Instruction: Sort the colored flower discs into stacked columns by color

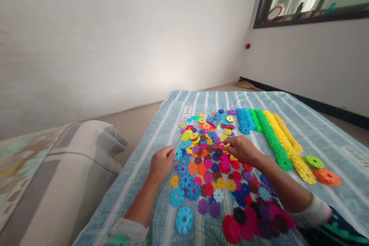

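Many colourful notched plastic snowflake discs (201,168) lie in a loose, mixed spread on a striped blue cloth (138,184). My left hand (162,162) is at the left edge of the spread, thumb and forefinger closed at the rim of a light blue snowflake disc (178,154). Over the middle of the spread, my right hand (241,149) reaches in from the right with its fingers drawn together. Whatever sits between those fingertips is too small to make out. Below both hands, a large blue disc (184,220) lies by itself near the front.
To the right, discs are laid in overlapping rows by colour: blue (244,121), green (273,142) and yellow (291,150). A lime disc (314,161) and an orange stack (328,177) lie beyond them. Grey-striped bedding (83,161) stands at left. A white wall (129,38) rises behind.
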`<state>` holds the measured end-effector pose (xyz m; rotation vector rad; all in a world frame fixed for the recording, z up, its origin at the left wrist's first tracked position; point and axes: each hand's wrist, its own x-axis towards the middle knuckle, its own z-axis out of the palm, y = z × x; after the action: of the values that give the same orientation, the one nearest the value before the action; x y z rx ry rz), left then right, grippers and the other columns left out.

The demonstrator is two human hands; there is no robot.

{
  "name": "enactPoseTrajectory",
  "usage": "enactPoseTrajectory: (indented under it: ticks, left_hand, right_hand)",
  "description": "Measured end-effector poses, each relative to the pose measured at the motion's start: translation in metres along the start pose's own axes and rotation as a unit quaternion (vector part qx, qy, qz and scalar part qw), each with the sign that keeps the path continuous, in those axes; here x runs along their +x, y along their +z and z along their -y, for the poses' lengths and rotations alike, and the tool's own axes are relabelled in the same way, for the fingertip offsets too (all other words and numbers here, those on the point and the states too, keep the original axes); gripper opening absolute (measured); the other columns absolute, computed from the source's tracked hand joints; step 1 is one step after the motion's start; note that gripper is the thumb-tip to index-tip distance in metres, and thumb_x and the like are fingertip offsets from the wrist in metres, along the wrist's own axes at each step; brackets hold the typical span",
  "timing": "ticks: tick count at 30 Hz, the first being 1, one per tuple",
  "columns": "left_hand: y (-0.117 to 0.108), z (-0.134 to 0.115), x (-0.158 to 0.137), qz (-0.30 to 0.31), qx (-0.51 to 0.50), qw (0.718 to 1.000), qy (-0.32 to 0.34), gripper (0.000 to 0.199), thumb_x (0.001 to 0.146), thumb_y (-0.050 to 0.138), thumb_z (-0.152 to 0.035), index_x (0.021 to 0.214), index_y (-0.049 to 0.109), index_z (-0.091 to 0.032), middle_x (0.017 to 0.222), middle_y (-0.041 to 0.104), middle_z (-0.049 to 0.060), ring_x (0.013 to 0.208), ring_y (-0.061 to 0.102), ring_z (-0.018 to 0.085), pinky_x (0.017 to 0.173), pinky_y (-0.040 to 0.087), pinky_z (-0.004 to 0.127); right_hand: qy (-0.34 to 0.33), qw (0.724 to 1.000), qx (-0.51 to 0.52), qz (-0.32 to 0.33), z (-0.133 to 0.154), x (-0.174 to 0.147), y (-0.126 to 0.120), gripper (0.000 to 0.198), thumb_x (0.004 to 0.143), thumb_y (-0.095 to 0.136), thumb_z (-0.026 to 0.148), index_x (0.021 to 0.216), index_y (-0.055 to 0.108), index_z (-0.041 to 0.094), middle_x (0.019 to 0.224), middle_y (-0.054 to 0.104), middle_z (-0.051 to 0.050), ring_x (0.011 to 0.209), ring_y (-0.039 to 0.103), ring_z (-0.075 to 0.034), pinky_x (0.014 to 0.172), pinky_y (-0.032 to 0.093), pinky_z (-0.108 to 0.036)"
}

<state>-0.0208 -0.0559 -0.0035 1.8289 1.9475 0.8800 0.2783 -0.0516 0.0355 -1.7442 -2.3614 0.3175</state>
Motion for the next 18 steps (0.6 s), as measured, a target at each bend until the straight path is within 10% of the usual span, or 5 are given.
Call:
enactPoseTrajectory:
  ticks: [8, 18]
  left_hand:
    - [0.0, -0.002, -0.003, 0.009, 0.0, 1.0, -0.003, 0.041, 0.076, 0.046, -0.035, 0.101, 0.071, -0.014, 0.097, 0.074, 0.008, 0.091, 0.067, 0.023, 0.083, 0.049, 0.031]
    - [-0.006, -0.004, 0.001, 0.009, 0.027, 1.0, -0.002, 0.044, 0.075, 0.043, -0.039, 0.099, 0.072, -0.017, 0.1, 0.074, 0.007, 0.096, 0.067, 0.023, 0.085, 0.049, 0.029]
  right_hand:
    - [-0.179, 0.974, -0.071, 0.118, 0.103, -0.038, 0.011, 0.029, 0.089, 0.05, 0.041, 0.098, 0.064, 0.017, 0.089, 0.072, -0.011, 0.082, 0.068, -0.024, 0.063, 0.043, -0.026]
    - [-0.219, 0.969, -0.09, 0.074, 0.121, -0.047, 0.036, 0.023, 0.081, 0.06, 0.034, 0.092, 0.061, 0.014, 0.078, 0.071, -0.014, 0.068, 0.068, -0.026, 0.055, 0.049, -0.031]
